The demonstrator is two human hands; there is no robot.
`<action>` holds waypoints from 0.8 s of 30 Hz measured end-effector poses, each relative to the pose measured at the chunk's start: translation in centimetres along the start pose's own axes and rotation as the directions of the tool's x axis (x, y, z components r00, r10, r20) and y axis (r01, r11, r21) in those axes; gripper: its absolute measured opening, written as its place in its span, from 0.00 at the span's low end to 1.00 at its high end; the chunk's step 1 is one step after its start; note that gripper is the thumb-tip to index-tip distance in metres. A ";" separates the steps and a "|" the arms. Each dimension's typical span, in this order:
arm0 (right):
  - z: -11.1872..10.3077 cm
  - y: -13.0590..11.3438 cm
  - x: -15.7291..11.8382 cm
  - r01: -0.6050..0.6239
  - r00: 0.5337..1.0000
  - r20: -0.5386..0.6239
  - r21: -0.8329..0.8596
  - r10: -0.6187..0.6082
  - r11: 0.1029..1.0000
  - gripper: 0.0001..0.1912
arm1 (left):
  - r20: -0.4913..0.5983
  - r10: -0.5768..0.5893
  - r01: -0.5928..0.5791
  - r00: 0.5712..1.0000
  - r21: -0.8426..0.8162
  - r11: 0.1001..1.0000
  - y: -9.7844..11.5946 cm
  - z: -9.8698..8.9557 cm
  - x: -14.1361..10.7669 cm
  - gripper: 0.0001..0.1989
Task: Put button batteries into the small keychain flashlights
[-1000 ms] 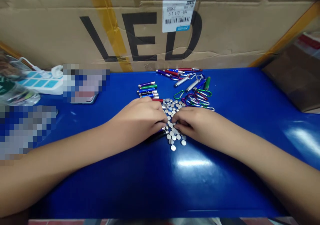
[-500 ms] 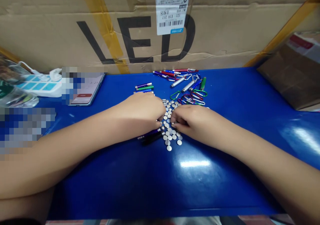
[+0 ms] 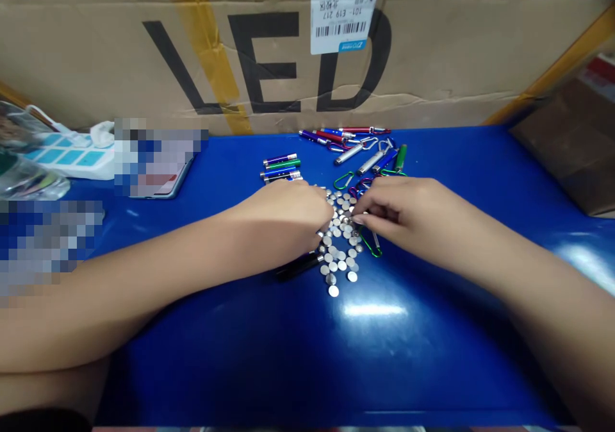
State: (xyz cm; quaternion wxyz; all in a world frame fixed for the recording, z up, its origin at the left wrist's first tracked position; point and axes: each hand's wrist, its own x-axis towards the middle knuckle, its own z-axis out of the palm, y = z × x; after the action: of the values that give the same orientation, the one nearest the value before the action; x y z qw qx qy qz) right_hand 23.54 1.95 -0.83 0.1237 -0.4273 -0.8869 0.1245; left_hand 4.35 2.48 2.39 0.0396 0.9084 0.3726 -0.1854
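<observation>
Several small silver button cells (image 3: 341,256) lie in a loose heap on the blue table. My left hand (image 3: 300,217) is curled at the heap's left edge, knuckles up. Its fingertips are mostly hidden, and so is whatever they hold. On the right side of the heap, the thumb and forefinger of my right hand (image 3: 403,207) pinch at a button cell (image 3: 348,215) among the others. A black tube (image 3: 298,268) with a silver tip lies below my left hand. Under my right fingers a green carabiner (image 3: 375,251) shows in part.
Behind the hands lie several coloured penlight tubes (image 3: 283,163) and metal pocket torches (image 3: 371,162) with carabiners. A large cardboard box (image 3: 432,54) stands along the back. On the left are a phone (image 3: 170,185) and a white power strip (image 3: 72,156); a brown box (image 3: 567,143) is at right.
The view has shifted slightly. My right hand has moved a little away from my left, uncovering more button cells between them. A green carabiner now shows beneath my right hand.
</observation>
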 end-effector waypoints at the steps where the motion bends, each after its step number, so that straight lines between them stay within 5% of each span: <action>1: -0.1 0.2 0.0 -0.002 1.000 0.010 -0.024 0.003 1.000 0.08 | -0.015 0.010 -0.010 1.000 0.004 1.000 -0.1 0.2 0.1 0.07; 12: 1.4 -0.1 0.2 0.089 0.995 0.046 -0.026 -0.088 0.996 0.10 | -0.104 0.066 -0.059 0.992 0.070 0.996 -0.3 0.8 0.2 0.06; 24: 1.6 -0.2 0.4 -0.011 1.000 0.022 -0.009 0.011 1.000 0.05 | -0.114 0.111 -0.100 0.987 0.099 0.990 -0.8 0.8 -0.2 0.08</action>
State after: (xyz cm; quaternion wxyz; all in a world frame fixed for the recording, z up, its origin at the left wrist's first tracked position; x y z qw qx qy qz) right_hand 22.68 1.96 -2.22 0.1114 -0.4313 -0.8864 0.1259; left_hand 3.41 2.77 1.72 -0.0154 0.9372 0.3165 -0.1455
